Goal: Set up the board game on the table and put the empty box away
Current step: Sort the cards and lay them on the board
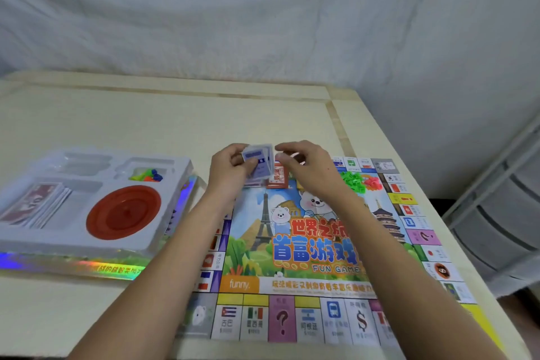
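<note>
— Pale wood, that table, and the game board lies flat and unfolded on its right half. What do the hands have?

— A small stack of blue-backed cards, held up above the far edge of the board. The left hand grips the stack, thumb across the front and fingers curled behind it. The right hand is just beside the cards with its fingers bent toward them; whether the fingertips actually pinch the edge is too blurred to tell.

— And under the hands?

— A red card deck sits on the board's middle picture, partly hidden by the blue cards. To the right of it, on the board, lie a heap of green pieces and a smaller heap of red pieces, touching each other.

— Where is the box?

— On the table's left, well apart from the hands: a box with a shiny rainbow rim, its near right corner by the board's left edge. A white plastic insert tray fills it. That tray holds a red round dish, a pile of paper play money at left, and a few coloured pawns in a small rear compartment.
</note>
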Available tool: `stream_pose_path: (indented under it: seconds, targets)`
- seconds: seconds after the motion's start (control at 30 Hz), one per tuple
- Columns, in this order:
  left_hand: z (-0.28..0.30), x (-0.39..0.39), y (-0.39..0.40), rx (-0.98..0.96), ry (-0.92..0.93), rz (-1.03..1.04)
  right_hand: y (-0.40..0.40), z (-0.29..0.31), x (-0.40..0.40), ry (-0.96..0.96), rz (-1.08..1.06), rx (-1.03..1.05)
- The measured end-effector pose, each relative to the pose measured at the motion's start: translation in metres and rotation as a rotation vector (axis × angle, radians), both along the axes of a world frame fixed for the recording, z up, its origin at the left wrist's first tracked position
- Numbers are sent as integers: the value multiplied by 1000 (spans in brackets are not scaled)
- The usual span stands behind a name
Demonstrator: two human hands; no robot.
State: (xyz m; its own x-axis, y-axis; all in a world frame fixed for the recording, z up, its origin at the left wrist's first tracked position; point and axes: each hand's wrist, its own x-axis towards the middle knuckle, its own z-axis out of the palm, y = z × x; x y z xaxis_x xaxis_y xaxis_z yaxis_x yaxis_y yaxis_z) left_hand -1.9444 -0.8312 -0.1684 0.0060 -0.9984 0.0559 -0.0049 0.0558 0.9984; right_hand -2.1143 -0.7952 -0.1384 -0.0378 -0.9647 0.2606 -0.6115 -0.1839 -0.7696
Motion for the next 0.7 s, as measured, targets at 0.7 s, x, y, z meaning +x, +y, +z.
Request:
stream_pose_path:
  seconds: [0.7]
  targets:
    - [-22,-11,61,-366,-623,-1,60,-53,17,154,-15,-4]
